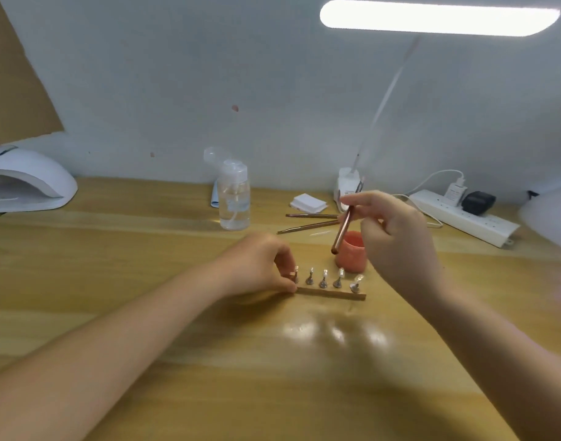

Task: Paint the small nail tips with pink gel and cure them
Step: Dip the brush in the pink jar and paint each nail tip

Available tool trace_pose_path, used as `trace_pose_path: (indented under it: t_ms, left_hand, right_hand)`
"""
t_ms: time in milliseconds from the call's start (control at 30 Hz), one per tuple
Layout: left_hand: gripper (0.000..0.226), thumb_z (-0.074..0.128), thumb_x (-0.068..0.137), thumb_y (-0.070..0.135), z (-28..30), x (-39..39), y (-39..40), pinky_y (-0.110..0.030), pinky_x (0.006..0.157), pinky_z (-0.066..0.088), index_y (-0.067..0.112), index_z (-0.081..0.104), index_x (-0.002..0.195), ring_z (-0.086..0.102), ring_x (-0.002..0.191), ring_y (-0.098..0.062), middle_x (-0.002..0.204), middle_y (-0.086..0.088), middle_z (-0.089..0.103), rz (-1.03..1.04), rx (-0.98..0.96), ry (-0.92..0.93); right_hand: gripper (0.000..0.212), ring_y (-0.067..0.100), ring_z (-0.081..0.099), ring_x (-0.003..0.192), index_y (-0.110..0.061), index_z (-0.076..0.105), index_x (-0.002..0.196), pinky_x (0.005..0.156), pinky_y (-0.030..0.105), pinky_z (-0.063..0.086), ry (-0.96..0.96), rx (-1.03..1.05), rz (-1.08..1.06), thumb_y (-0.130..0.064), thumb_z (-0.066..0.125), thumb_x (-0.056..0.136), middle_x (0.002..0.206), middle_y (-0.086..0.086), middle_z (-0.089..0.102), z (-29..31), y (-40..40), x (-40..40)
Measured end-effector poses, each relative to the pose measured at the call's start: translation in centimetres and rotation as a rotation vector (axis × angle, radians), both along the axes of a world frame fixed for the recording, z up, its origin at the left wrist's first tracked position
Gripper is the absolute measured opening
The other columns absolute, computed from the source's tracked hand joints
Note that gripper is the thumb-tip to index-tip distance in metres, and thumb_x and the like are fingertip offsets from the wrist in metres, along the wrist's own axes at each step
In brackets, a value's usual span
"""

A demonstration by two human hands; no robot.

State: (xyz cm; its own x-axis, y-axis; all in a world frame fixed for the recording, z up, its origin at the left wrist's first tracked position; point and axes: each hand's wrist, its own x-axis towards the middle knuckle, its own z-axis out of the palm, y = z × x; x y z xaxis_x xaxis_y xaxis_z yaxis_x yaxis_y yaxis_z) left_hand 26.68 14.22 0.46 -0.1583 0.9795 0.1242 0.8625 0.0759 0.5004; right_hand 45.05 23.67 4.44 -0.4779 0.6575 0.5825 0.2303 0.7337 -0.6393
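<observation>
The left hand (266, 265) pinches the left end of a narrow wooden strip (331, 293) that carries five small nail tips (325, 275) on little metal stands, thumb below and fingers curled over the end stand; this grip looks meant to steady the strip so it does not slide while a tip is painted. The right hand (397, 230) holds a copper-coloured brush (346, 222) tilted in a pen-like pinch above the strip, its lower end hanging just in front of the pink gel pot (350, 254), which stands just behind the strip's right half, near enough for short dips. Whether the lower end is the bristle end or the handle end cannot be told. The tips look clear and unpainted, so the painting is probably only about to start. The white curing lamp (24, 183) sits well apart at the far left edge of the worktop (145, 345), its mouth facing the work, ready for the strip to be carried over later. The worktop is glossy light wood, mirroring the bright bar of the desk lamp (438, 17) overhead. Behind the work lie two spare brushes (311, 221), a stack of white wipes (308, 201), a clear pump bottle (233, 198) and a white power strip (467, 218) with plugs, all against a plain pale wall.
</observation>
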Motion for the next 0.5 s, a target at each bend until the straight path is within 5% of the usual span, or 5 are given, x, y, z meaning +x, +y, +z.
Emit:
trace_pose_path:
  t_ms: [133,200,333,433,500]
  left_hand:
    - [0.039,0.086,0.063,0.044,0.4,1.8,0.9,-0.012,0.059,0.04,0.03,0.058,0.085,0.057,0.074,0.004,0.082,0.014,0.064,0.049,0.043,0.038]
    - [0.041,0.085,0.064,0.046,0.9,2.3,0.3,-0.01,0.057,0.037,0.027,0.052,0.078,0.05,0.068,0.006,0.073,0.015,0.054,0.071,0.324,0.082]
    - [0.041,0.083,0.066,0.042,0.8,4.0,-1.2,-0.018,0.057,0.039,0.027,0.051,0.087,0.046,0.063,-0.009,0.073,0.015,0.05,-0.026,0.681,0.098]
    - [0.041,0.075,0.074,0.045,-0.5,5.4,-1.5,-0.017,0.057,0.041,0.025,0.048,0.098,0.047,0.061,-0.007,0.076,0.013,0.053,-0.107,0.734,0.179]
    - [0.03,0.067,0.084,0.039,-1.0,5.8,-1.4,-0.012,0.057,0.04,0.021,0.048,0.099,0.047,0.061,-0.005,0.075,0.012,0.052,-0.133,0.777,0.15]
  right_hand:
    - [0.057,0.009,0.06,0.087,-0.042,0.061,0.101,0.071,0.018,0.042,-0.018,-0.063,0.037,0.009,0.041,0.085,0.098,-0.002,0.069,-2.5,1.2,2.3]
    - [0.058,0.004,0.059,0.091,-0.05,0.057,0.104,0.072,0.015,0.043,-0.027,-0.096,0.093,0.004,0.042,0.087,0.099,-0.006,0.069,-3.2,1.4,2.8]
    - [0.055,0.017,0.057,0.094,-0.034,0.058,0.127,0.085,0.038,0.049,-0.071,-0.155,0.291,-0.004,0.041,0.084,0.094,-0.01,0.067,-3.8,1.2,2.2]
    - [0.06,0.011,0.052,0.088,-0.028,0.056,0.132,0.083,0.031,0.047,-0.078,-0.095,0.38,-0.01,0.038,0.078,0.085,-0.032,0.058,-4.1,0.4,1.6]
    - [0.061,0.011,0.05,0.089,-0.028,0.054,0.134,0.081,0.027,0.044,-0.082,-0.043,0.42,-0.011,0.037,0.078,0.083,-0.029,0.055,-4.5,0.1,1.7]
